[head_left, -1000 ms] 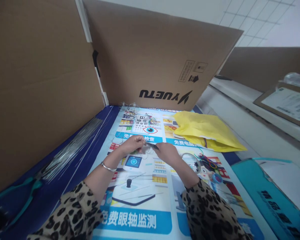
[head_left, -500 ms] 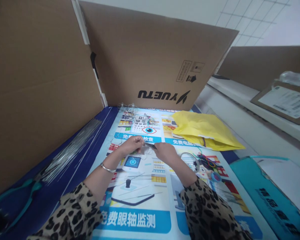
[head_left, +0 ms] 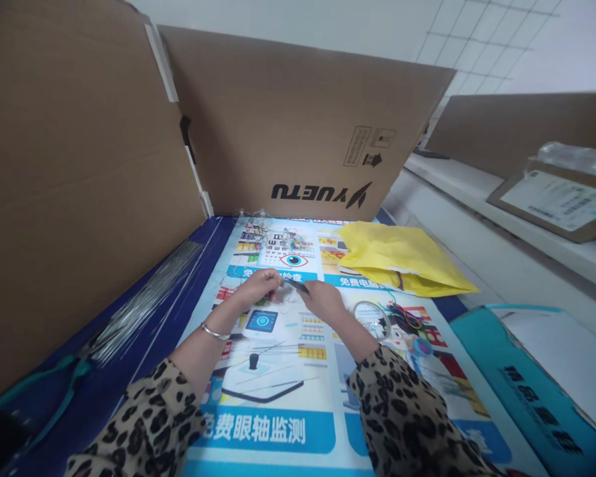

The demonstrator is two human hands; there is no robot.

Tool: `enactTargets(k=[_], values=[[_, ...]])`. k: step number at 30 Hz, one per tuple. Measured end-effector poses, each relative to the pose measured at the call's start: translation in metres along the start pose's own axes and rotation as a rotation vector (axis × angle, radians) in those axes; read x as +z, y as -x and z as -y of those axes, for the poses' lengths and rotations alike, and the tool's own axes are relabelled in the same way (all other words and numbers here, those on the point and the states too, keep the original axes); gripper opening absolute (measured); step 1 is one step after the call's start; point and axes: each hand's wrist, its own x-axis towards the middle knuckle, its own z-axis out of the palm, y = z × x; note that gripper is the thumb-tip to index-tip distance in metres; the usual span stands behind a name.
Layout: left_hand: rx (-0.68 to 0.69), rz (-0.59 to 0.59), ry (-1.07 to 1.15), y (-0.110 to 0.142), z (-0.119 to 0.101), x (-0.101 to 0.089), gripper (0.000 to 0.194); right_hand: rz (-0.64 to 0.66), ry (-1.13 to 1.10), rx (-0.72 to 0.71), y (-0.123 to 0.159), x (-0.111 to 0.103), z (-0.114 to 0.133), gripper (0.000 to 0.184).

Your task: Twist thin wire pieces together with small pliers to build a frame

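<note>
Head view, as it appears from across the blue-covered tabletop (head_left: 173,324): a slim, dark, tapered metal-looking tool (head_left: 297,286) slants between the left hand (head_left: 258,289) and the right hand (head_left: 325,302), above a blue-and-white printed sheet (head_left: 322,434). The right hand is closed around the tool's rear; the left hand's fingertips are pinched together beside its tip, on what is too fine to identify. The tool should prove light, stiff and somewhat slippery, best grasped well back from its point. At left lies a bundle of thin, straight, silvery rods (head_left: 146,298); at right, a crumpled, soft-looking yellow pouch (head_left: 402,255).
</note>
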Motion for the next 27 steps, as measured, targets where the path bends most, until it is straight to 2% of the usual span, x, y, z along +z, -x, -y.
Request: enactTargets(k=[7,13,20,27], values=[[-0.010,-0.183,0.139,-0.007,0.005,-0.004,0.016,-0.181,-0.020,0.043,-0.005,0.013,-0.008,0.031],[0.013,-0.237,0.170,-0.007,0.005,-0.003,0.015,-0.266,-0.006,0.005,-0.007,0.022,-0.010,0.024],[0.034,-0.256,0.158,-0.004,0.002,0.001,0.013,-0.263,-0.015,0.003,-0.009,0.021,-0.010,0.024],[0.019,-0.216,0.119,-0.004,0.001,0.004,0.012,-0.217,-0.015,0.049,-0.008,0.019,-0.008,0.027]])
